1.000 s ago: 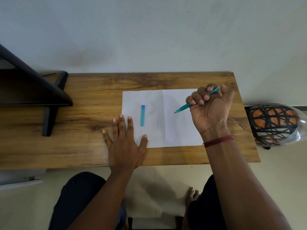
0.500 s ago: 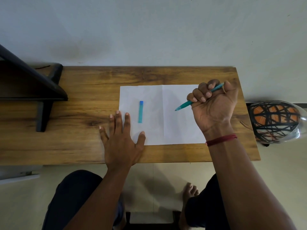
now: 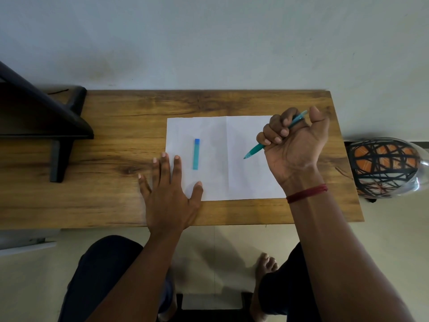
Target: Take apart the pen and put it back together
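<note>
Right hand [image 3: 293, 147]: fingers curled in a fist round the teal pen [image 3: 254, 151], tip pointing down-left, just above the right half of the paper [image 3: 220, 133].
Left hand [image 3: 169, 191]: flat, fingers straight and spread, palm on the table [image 3: 116, 126], thumb and forefinger on the paper's near left corner.
Pen cap [image 3: 196, 154]: lying loose on the paper's left half, just beyond the left hand.
Red thread [image 3: 307, 193]: round the right wrist.

No word, label or number can be read; the white paper [image 3: 246, 180] seems blank, and the teal pen [image 3: 254, 150] is too small to tell.
</note>
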